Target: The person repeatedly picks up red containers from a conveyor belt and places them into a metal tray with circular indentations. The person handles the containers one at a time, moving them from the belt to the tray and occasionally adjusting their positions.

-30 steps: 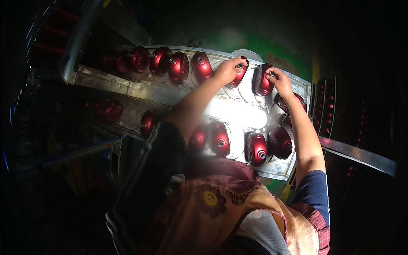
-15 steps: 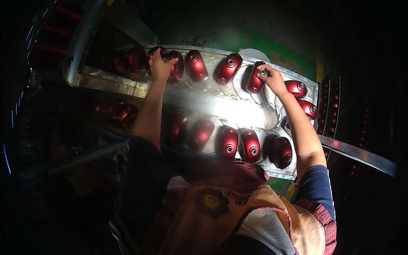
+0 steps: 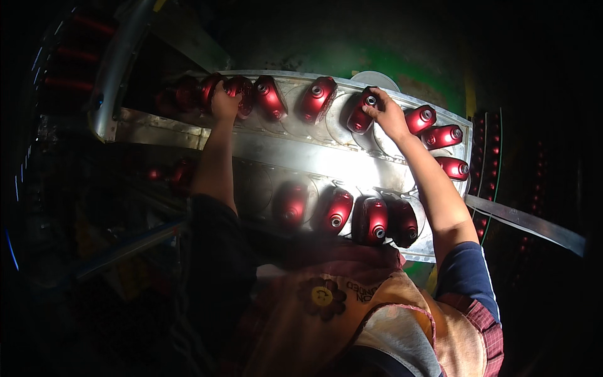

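Glossy red bottles with short pale necks lie tilted on a metal loop conveyor [image 3: 301,147]. At the far side, my right hand [image 3: 385,115] is closed on one red bottle [image 3: 359,114], with thumb and fingertips at its neck. Further left, my left hand [image 3: 225,104] has its fingers and thumb closed around the neck area of another red bottle [image 3: 241,95]; shadow partly hides that grip. Between the hands lie a red bottle [image 3: 271,100] and another red bottle [image 3: 318,100], both untouched.
Several bottles, among them one red bottle [image 3: 452,168], round the right end, and others line the near side. A metal bar [image 3: 527,223] juts out at right. A metal frame [image 3: 119,75] stands at far left. Surroundings are dark.
The far-row bottles have shifted left and both my hands moved left with them. The near-row bottles have moved right, and those at the right end have come round toward the far side.
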Motion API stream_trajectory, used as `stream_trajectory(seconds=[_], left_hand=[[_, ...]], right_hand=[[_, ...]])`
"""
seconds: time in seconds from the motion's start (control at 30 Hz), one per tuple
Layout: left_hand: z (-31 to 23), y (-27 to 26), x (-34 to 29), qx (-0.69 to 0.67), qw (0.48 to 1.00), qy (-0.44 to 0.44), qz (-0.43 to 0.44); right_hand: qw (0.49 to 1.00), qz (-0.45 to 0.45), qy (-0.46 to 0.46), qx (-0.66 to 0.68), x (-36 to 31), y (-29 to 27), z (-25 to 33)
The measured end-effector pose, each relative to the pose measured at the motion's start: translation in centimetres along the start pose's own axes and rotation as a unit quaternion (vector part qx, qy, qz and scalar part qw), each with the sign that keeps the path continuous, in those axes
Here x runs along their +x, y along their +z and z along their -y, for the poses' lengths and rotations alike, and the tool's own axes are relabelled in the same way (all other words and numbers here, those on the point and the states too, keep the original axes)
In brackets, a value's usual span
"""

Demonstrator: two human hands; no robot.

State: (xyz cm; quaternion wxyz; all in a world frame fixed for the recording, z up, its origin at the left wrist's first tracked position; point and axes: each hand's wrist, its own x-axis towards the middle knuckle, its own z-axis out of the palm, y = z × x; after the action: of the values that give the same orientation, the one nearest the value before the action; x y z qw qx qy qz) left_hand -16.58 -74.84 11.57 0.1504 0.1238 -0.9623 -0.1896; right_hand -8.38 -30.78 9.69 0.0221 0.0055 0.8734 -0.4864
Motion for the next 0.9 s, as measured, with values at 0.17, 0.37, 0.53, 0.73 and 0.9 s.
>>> stream_trajectory(seconds=[0.17, 0.37, 0.53, 0.73, 0.9], left_hand=[[-3.2, -0.2, -2.6, -0.012, 0.943, 0.27, -0.195], [-7.1, 1.0, -5.3, -0.089, 0.993, 0.077, 0.005], [-5.1, 0.6, -2.4, -0.071, 0.997, 0.013, 0.018], [-8.9, -2.6, -4.3, -0.012, 0.998, 0.039, 0.054], [-20.8, 0.2, -15.0, -0.357, 0.906, 0.184, 0.136]], right_hand=[[0.986, 0.017, -0.051, 0.161, -9.6, -5.7, -1.2], [0.968, -0.133, 0.113, 0.179, -26.9, -12.4, -5.9], [0.959, -0.23, 0.165, 0.027, -35.2, -14.9, -8.8], [0.952, -0.275, 0.135, -0.01, -36.9, -17.6, -10.6], [0.946, -0.219, 0.149, -0.187, -35.7, -23.4, -14.7]])
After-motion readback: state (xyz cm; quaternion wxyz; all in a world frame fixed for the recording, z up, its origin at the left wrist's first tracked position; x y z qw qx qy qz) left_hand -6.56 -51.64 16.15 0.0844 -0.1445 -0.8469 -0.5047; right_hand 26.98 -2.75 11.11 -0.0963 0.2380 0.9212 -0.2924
